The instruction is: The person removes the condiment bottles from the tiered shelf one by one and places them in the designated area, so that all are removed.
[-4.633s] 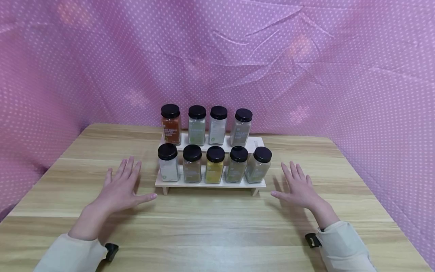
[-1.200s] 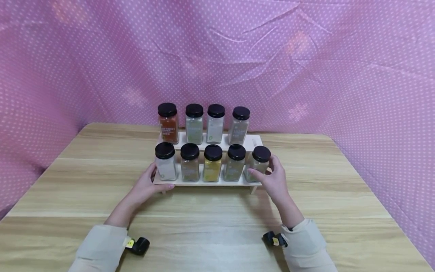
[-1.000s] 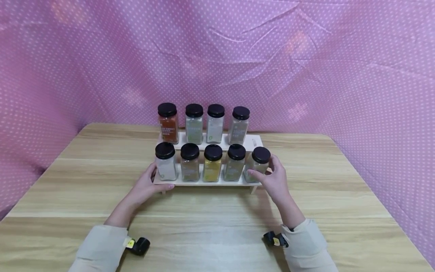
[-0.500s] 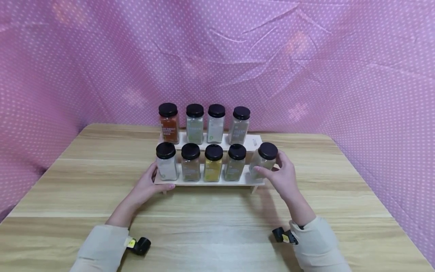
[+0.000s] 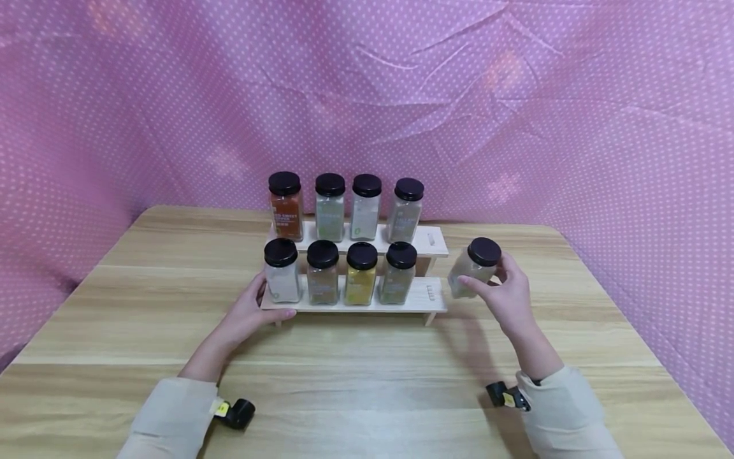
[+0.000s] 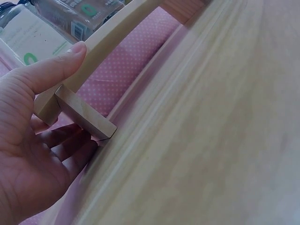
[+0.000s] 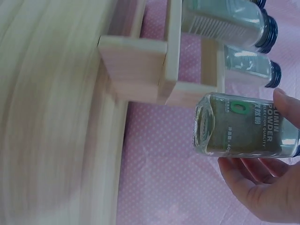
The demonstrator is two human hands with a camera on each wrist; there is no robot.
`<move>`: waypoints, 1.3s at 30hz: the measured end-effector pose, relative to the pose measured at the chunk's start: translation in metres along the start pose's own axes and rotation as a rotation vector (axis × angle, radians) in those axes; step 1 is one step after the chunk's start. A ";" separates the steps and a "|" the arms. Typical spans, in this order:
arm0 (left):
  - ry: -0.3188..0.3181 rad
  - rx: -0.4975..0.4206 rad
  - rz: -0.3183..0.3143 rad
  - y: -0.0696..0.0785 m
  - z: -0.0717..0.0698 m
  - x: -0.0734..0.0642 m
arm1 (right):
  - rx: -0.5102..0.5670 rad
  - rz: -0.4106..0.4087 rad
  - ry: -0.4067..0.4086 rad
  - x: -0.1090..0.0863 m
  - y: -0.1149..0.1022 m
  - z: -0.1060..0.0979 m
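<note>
A two-tier pale wooden spice rack (image 5: 417, 303) stands on the table, with black-lidded glass spice jars on both tiers. My right hand (image 5: 512, 298) holds a spice jar (image 5: 469, 273) of brownish-grey powder, thumb on one side and fingers on the other. In the right wrist view that cumin powder jar (image 7: 239, 126) is tilted and apart from the rack, beyond its right end. My left hand (image 5: 243, 316) grips the rack's left end. The left wrist view shows the thumb on the front edge and the fingers around the front leg (image 6: 86, 112).
Several jars stay on the lower tier, among them a yellow one (image 5: 360, 280) and a white one (image 5: 283, 282). On the upper tier stands a red pepper jar (image 5: 287, 213) with others beside it. A pink dotted cloth (image 5: 367, 95) hangs behind the wooden table (image 5: 355, 389).
Both hands came in from the sides to the rack. My right hand lifted the rightmost lower jar off and moved it right. My left hand has stayed on the rack's left end.
</note>
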State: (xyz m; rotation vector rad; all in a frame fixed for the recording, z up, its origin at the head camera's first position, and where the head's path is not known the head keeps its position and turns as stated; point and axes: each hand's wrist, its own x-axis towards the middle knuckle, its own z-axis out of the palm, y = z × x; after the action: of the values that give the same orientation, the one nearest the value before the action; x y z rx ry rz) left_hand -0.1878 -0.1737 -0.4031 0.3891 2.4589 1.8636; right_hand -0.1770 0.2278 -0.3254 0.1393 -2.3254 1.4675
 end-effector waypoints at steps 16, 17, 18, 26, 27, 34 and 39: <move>0.000 0.016 -0.014 0.001 0.000 0.001 | 0.005 0.123 0.003 0.024 0.017 -0.009; 0.001 0.017 -0.015 0.000 0.000 0.001 | 0.008 0.134 -0.002 0.025 0.018 -0.008; 0.000 0.016 -0.016 0.000 0.000 0.001 | 0.007 0.143 -0.003 0.027 0.020 -0.007; 0.004 0.021 -0.016 -0.001 0.000 0.001 | 0.023 0.194 -0.027 0.044 0.033 0.006; 0.003 0.020 -0.015 -0.001 0.000 0.001 | 0.026 0.194 -0.029 0.046 0.034 0.008; 0.009 0.015 -0.006 -0.002 0.000 0.000 | 0.037 0.189 -0.027 0.059 0.044 0.020; 0.014 0.053 -0.018 -0.001 0.000 -0.001 | 0.044 0.197 -0.031 0.066 0.051 0.025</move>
State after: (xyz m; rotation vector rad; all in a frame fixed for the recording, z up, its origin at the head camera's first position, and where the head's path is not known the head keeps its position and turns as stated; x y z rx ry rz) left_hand -0.1875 -0.1742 -0.4043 0.3555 2.5163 1.8046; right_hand -0.2589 0.2362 -0.3534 -0.0583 -2.3894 1.6201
